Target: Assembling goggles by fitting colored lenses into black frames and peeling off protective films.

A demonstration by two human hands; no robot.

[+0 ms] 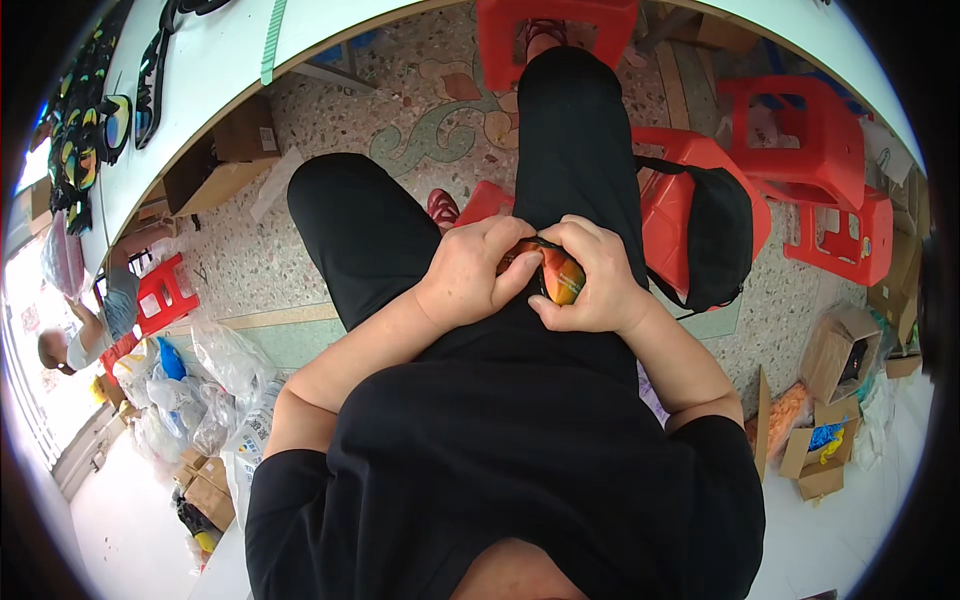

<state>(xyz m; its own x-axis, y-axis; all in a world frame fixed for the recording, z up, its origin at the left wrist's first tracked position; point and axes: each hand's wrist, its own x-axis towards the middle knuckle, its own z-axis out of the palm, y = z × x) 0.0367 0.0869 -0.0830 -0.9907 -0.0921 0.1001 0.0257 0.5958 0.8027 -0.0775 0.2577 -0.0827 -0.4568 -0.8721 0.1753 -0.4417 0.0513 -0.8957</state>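
Observation:
Over my lap I hold a pair of sunglasses with a dark frame and mirrored lenses shining orange, yellow and green. My left hand is closed round one side, its thumb and fingers near the middle of the frame. The other side is in my right hand, with the thumb below a lens and the fingers curled over the top. Much of the frame is hidden behind my fingers. On the white table at the far left lie several similar sunglasses in a row.
Red plastic stools stand at the right, and a black bag rests on one near my knee. Cardboard boxes lie at the lower right. Plastic bags are heaped at the left; another person is beyond them.

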